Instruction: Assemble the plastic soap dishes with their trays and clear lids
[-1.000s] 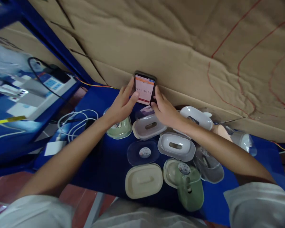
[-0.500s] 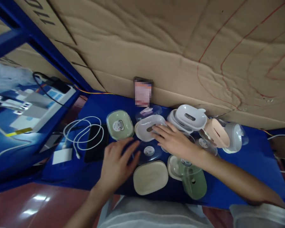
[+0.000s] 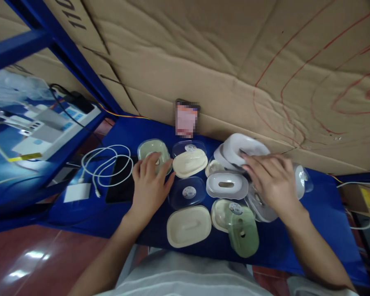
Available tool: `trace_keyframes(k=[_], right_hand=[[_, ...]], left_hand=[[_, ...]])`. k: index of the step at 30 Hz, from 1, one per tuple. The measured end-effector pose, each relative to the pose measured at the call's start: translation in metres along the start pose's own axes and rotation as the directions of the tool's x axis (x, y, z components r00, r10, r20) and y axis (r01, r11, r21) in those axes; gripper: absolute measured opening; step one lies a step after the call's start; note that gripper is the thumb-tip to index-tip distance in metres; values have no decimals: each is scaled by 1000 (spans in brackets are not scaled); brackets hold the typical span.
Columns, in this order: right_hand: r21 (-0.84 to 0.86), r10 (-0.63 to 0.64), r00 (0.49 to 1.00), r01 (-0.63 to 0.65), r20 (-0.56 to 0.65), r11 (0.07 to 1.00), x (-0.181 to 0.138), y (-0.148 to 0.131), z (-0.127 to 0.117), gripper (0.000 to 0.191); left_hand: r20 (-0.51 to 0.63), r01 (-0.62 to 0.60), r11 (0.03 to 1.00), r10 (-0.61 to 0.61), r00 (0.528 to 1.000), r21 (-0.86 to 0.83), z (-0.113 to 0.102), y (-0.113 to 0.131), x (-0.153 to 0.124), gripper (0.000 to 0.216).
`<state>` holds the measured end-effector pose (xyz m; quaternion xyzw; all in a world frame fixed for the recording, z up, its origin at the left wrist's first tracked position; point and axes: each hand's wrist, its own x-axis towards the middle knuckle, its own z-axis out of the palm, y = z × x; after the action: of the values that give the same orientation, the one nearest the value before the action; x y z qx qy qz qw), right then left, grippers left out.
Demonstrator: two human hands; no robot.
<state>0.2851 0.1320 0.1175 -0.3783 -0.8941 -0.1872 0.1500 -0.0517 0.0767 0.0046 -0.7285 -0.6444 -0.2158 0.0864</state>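
Observation:
Several plastic soap boxes and lids lie on a blue table [image 3: 327,230]. My left hand [image 3: 149,185] is spread flat, its fingertips touching a green box with a clear lid [image 3: 152,150]. My right hand [image 3: 271,181] reaches over the right-hand cluster with fingers stretched, covering a pink box and touching a white lid [image 3: 243,146]. Between my hands sit a cream lid [image 3: 189,162], a clear lid [image 3: 188,193] and a white slotted tray [image 3: 226,185]. Nearer me lie a cream box [image 3: 188,226] and a green box [image 3: 243,236].
A phone [image 3: 186,118] leans against the cardboard wall [image 3: 234,61] behind the table. A white cable [image 3: 106,164], a dark tablet [image 3: 120,185] and a white adapter [image 3: 77,192] lie at the left. A blue frame post [image 3: 64,45] and a lower shelf with devices [image 3: 43,131] stand further left.
Both hands left the phone and came down to the table. My left hand moved up onto the green box; my right hand swung right over the white and pink pieces.

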Motion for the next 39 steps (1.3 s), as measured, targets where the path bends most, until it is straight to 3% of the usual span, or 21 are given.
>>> trace_keyframes(k=[3,5,10,15,20,26,30,32,35,39], right_hand=[[-85,58,998,-57,16,995,-19,22,11,33],[-61,60,998,-58,28,996,-26,27,19,34],[83,81,996,-83,24,993,-28,23,26,33],[205,76,996,-83,42,975,-26,20,25,29],[286,76,996,-84,38,955,-25,16,32,33],[350,-21,1000,16,12,937,-21,-7,31,44],[461,-176,982,189,-71,867,-18,-27,20,33],[516,-173,980,201,-101,833,-20,-30,12,27],[565,-88,992,124,-91,815,-32,-22,0,23],[549,41,998,-9,-46,836,-59,4,-10,23]], left_hand=[[35,-247,968,248,968,-33,-2,10,10,20],[127,-317,947,320,939,-45,-1,20,22,21],[370,-272,962,254,894,-4,9,46,48,21],[419,-254,967,239,876,-21,18,53,52,21],[321,-234,967,255,912,-102,11,45,43,20],[82,-83,906,128,988,-415,-18,56,19,10],[-72,-200,803,194,978,-561,-37,74,3,16],[-127,-247,786,212,969,-567,-42,74,1,17],[-151,-150,840,82,985,-522,-40,57,5,20],[-146,168,932,-224,964,-321,-22,25,14,39]])
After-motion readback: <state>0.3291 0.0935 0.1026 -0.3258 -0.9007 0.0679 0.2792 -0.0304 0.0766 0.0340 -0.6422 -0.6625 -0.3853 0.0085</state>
